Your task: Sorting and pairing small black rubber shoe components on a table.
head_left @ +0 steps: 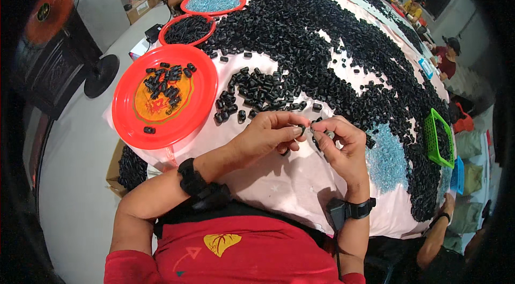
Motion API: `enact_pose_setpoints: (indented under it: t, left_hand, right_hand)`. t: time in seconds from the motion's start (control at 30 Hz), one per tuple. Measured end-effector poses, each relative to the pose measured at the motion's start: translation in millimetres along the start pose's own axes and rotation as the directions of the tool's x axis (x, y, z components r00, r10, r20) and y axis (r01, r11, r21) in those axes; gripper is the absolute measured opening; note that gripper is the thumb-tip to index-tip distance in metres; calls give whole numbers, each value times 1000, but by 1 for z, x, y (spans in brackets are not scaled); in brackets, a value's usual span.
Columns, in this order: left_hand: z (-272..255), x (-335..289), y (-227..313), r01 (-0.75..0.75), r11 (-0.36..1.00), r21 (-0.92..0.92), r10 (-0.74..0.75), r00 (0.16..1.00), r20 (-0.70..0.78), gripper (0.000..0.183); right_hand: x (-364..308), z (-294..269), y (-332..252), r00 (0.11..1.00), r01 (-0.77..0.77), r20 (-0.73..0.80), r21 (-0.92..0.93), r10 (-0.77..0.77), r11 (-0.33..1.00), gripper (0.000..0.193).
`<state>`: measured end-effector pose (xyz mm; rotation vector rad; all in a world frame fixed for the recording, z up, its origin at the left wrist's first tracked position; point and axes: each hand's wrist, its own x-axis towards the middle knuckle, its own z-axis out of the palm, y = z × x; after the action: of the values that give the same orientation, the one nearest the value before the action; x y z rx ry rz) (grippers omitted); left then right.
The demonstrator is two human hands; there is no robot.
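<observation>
In the head view, the left hand (268, 133) and the right hand (339, 142) meet above the pale counter (284, 187), just in front of a small heap of black pieces (257, 93). Both hands are closed to a pinch: the left fingertips hold a small black piece (302, 129), and the right hand holds another small dark part (328, 135) close beside it. The piece is very small, so it could slip from the fingertips and fall among the loose pieces, probably if the pinch loosens. Its long axis and its direction cannot be told, because the fingers cover it. A red tray (198, 101) lies to the left.
</observation>
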<state>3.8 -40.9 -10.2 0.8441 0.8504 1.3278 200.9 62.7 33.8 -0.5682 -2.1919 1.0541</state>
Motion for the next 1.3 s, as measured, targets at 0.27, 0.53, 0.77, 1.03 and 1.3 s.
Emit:
enact_pose_setpoints:
  t: [0.27,0.53,0.77,1.03,1.3]
  left_hand:
    - [1,-1,8,154,975,-159,-166,984,-61,22]
    - [0,-2,1,122,960,-254,-138,989,-48,22]
    - [-1,-2,1,126,949,-288,-146,988,-48,23]
    - [-3,-1,-3,144,965,-220,-153,988,-25,22]
    - [-8,-6,-1,251,921,-297,-236,968,84,21]
  right_hand:
    - [0,9,-6,1000,23,-15,-40,-23,999,16]
    - [3,10,-9,990,133,-23,-153,-138,979,13]
    - [3,10,-11,984,169,-14,-234,-178,957,13]
    - [3,11,-10,973,223,-5,-210,-229,952,21]
    - [1,13,-10,976,206,-33,-154,-214,966,21]
